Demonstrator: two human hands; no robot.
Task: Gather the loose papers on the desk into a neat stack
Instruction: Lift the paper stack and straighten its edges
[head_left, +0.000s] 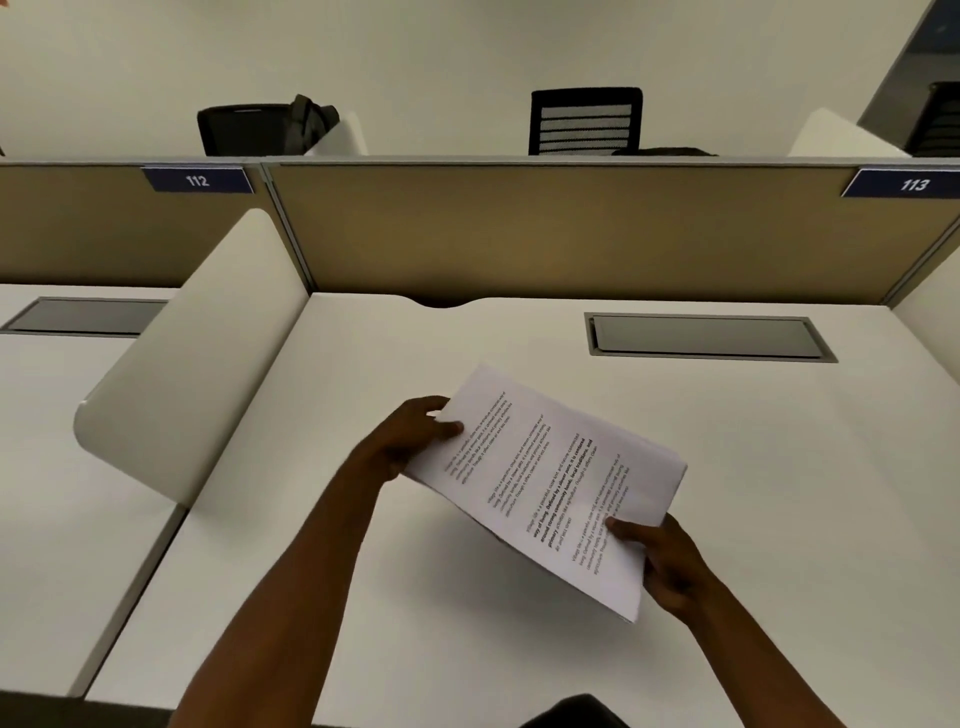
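A stack of white printed papers (545, 483) is held above the white desk (363, 597), turned at an angle with the text running diagonally. My left hand (410, 441) grips the stack's far left corner, thumb on top. My right hand (660, 561) grips its near right edge, thumb pressed on the top sheet. The sheets lie together, edges roughly lined up, and the stack casts a shadow on the desk below. No other loose sheet shows on the desk.
A white curved divider (192, 364) stands at the left between desks. A tan partition (571, 234) with labels 112 and 113 closes the back. A grey cable hatch (706, 338) is set into the desk at back right. Black chairs (584, 122) stand beyond.
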